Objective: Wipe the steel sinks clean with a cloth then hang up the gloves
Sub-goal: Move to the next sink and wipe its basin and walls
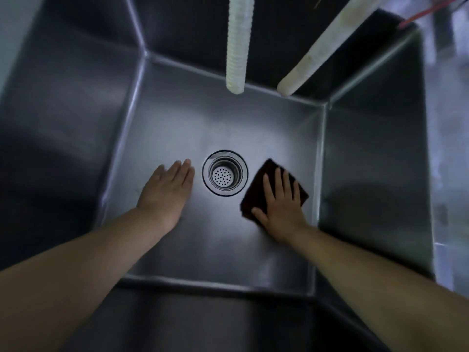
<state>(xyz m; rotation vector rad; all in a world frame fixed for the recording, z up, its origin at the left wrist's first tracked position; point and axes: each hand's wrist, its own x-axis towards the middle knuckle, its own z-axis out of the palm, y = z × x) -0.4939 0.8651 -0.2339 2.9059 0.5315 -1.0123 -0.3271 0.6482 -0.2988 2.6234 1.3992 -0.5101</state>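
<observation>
Your right hand [280,199] lies spread flat on the dark cloth [256,191], pressing it to the steel sink [177,123] floor beside the drain strainer [224,173]. Your left hand [167,191], fingers straight together, probably braces you. No gloves visible.

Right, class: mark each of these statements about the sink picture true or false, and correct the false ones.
1. The right hand presses flat on the cloth. True.
2. The left hand holds a sponge. False: it is empty, fingers straight.
3. The cloth lies right of the drain. True.
4. The cloth covers the drain. False: the drain is uncovered.
5. Two hoses hang above the sink. True.
</observation>
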